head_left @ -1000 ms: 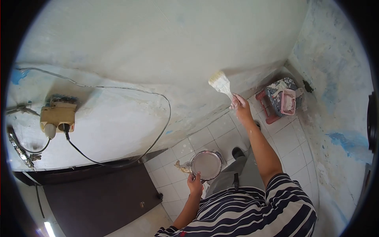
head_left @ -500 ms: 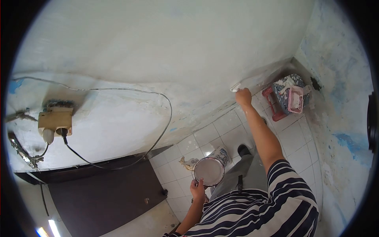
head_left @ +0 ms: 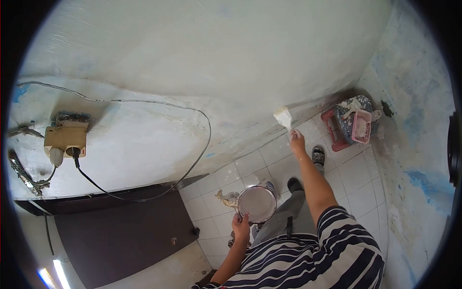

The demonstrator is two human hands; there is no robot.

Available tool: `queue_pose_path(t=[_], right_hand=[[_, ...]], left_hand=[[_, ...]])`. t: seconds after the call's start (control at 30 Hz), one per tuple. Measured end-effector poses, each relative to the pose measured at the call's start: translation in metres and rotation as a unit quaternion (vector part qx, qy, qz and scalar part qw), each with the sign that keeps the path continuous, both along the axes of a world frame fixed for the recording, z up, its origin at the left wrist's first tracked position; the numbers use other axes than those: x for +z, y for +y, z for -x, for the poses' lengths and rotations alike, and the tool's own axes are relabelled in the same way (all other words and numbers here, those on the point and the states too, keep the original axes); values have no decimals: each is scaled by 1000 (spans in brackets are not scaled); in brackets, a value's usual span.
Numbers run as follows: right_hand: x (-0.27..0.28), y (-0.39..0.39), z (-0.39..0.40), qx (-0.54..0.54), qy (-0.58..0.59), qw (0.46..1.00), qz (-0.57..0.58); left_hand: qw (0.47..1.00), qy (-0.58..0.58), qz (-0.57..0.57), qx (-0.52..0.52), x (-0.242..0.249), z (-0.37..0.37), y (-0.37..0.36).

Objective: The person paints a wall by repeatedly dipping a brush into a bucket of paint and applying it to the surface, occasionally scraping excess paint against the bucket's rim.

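Note:
My right hand [head_left: 297, 140] is stretched out low toward the wall and grips a paintbrush [head_left: 284, 117] loaded with white paint, its bristles near the wall's bottom edge. My left hand [head_left: 240, 225] holds a round tin of white paint [head_left: 256, 203] by its near rim, at waist height over the tiled floor. The white-painted wall [head_left: 216, 53] fills the upper part of the view.
A socket block [head_left: 65, 138] with a black plug and a looping cable [head_left: 202, 135] hangs on the wall at left. A dark door [head_left: 120, 231] lies below it. A red stool with a pink tray [head_left: 353, 124] stands in the far corner. My feet [head_left: 317, 155] stand on white tiles.
My right hand drew the brush down from the wall's lower edge and back toward me. The paint tin stayed in my left hand, shifting slightly.

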State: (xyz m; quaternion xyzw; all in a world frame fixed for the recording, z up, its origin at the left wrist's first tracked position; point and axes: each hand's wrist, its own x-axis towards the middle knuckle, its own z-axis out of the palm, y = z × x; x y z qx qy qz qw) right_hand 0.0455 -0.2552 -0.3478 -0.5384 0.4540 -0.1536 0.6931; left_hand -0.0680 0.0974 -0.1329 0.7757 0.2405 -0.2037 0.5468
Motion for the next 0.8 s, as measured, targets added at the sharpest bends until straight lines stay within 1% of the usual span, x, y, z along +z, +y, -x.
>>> queue_pose_path(t=[0.03,0.07,0.1,0.17,0.2,0.27,0.33,0.4,0.43,0.47,0.5,0.53,0.57,0.6,0.67,0.7,0.73,0.77,0.8], right_hand=[[-35,-8,2,6,43,999,6],[-58,-13,0,14,87,996,13],[-53,-18,-7,15,86,996,12],[-38,-35,-14,44,242,963,112],[-24,-41,-23,49,242,962,115],[25,-45,-51,42,139,985,99],[98,-31,-60,22,121,986,111],[209,-6,-42,30,12,999,24],[256,6,-27,20,-33,999,-10],[281,17,-13,12,-79,996,-45],[273,28,-3,14,-79,996,-40],[251,40,0,0,-157,987,-37],[228,48,-3,-15,-232,972,-36],[205,48,-7,-15,-232,972,-36],[143,46,-10,17,-162,987,2],[97,39,-14,35,-142,989,-2],[47,30,-17,37,-112,992,41],[12,22,-16,39,-81,993,82],[16,9,-8,69,-23,995,61]], left_hand=[[1000,9,19,15,-4,3,8],[1000,7,16,16,-3,4,13],[1000,10,10,15,-2,6,14],[1000,15,6,18,2,8,15],[1000,15,16,5,7,8,14],[999,14,34,-5,8,9,14],[999,33,2,-1,3,10,18],[999,33,11,4,8,6,10],[999,34,12,10,11,6,9],[999,36,16,12,9,6,12],[1000,26,-4,-1,2,4,17],[999,15,-23,-15,-5,1,16],[1000,16,-7,11,15,-2,-4],[1000,16,-8,11,14,-4,-7],[1000,14,10,22,11,-5,-7],[1000,14,4,22,5,-4,-1],[1000,12,16,13,-4,-2,8],[1000,10,27,4,-9,0,15],[1000,10,18,3,-7,-1,17]])
